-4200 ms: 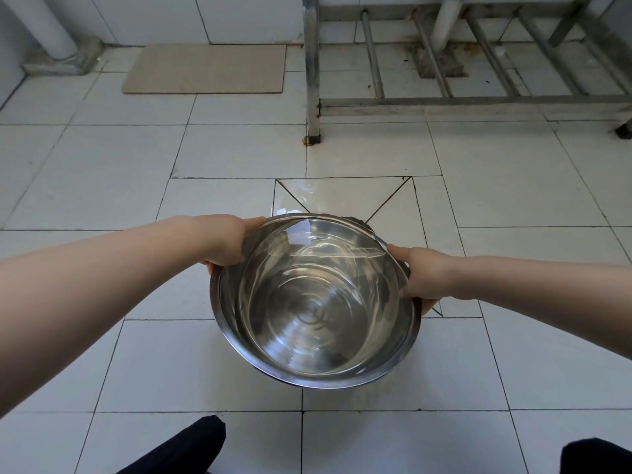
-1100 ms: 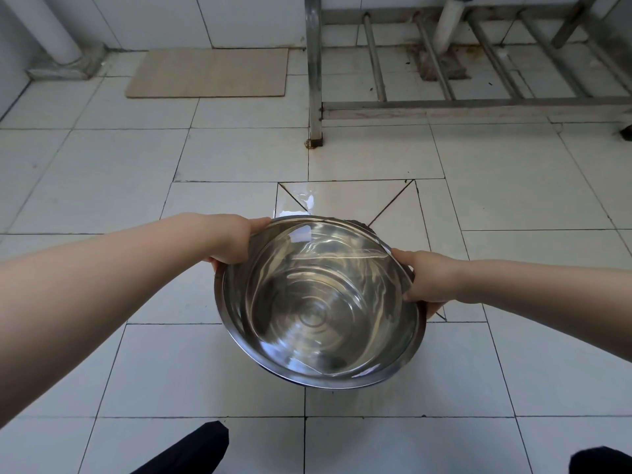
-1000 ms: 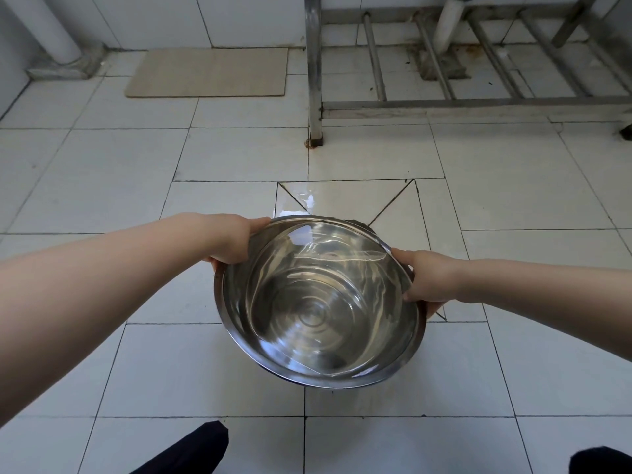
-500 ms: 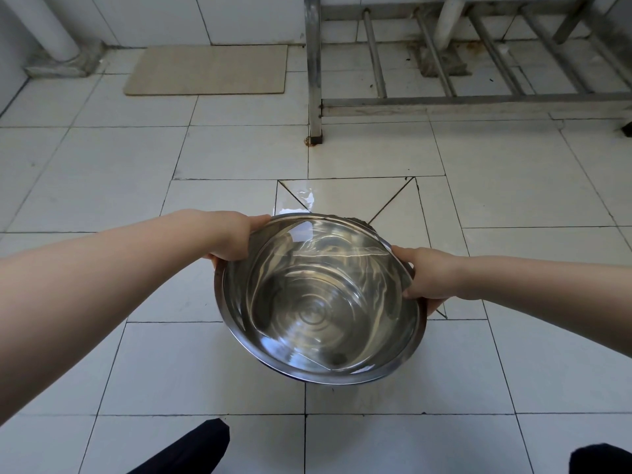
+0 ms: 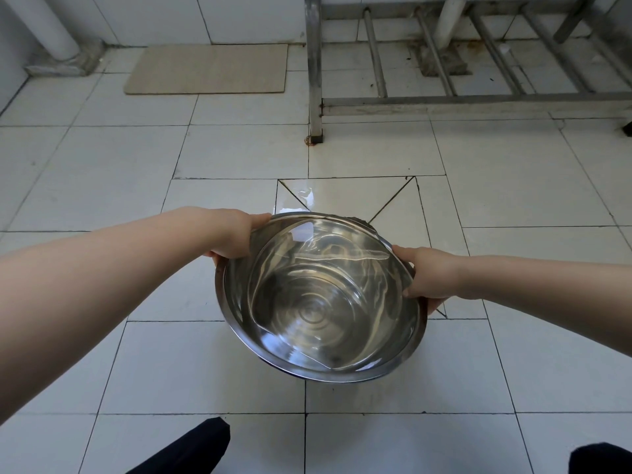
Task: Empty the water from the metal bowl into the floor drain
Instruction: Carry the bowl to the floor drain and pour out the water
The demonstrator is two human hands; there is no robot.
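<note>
A wide metal bowl (image 5: pixel 318 302) with clear water in it hangs above the white tiled floor, its far rim tipped down a little. My left hand (image 5: pixel 236 236) grips the rim at the upper left. My right hand (image 5: pixel 425 277) holds the rim on the right side. Beyond the far rim lies a square of floor tiles cut along diagonals (image 5: pixel 349 196), with a wet sheen near its left corner. The drain opening itself is hidden behind the bowl.
A steel rack leg (image 5: pixel 314 73) and low crossbars stand ahead to the right. A beige mat (image 5: pixel 208 68) lies by the back wall, a white pipe (image 5: pixel 44 25) at far left. My dark shoes (image 5: pixel 191 449) show at the bottom edge.
The bowl stays in both hands over the same spot. The water inside has sloshed, its surface line shifting, and the wet patch beyond the rim has grown slightly.
</note>
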